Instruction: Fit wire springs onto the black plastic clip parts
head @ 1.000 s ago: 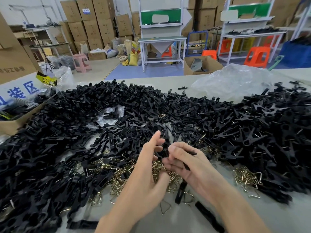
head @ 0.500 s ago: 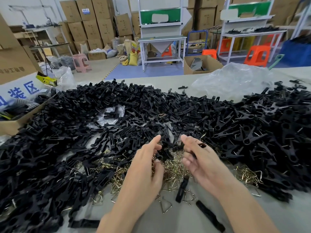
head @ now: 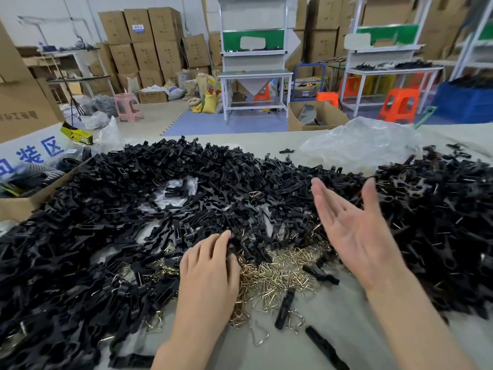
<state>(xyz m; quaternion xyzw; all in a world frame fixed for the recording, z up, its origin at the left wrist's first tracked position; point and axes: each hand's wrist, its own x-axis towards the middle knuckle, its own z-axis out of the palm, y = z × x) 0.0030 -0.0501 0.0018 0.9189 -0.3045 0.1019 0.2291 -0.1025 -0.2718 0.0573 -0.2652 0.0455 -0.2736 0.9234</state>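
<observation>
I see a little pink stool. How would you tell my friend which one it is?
Look at the big stack of cardboard boxes at the back left of the room. On the floor in front of it stands the pink stool. It is the only pink one; the orange stools are all far off to the right.

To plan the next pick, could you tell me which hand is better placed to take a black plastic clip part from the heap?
The left hand, probably: its fingertips rest on the heap of black plastic clip parts, beside the brass-coloured triangular wire springs. The right hand is raised, open, empty.
</observation>
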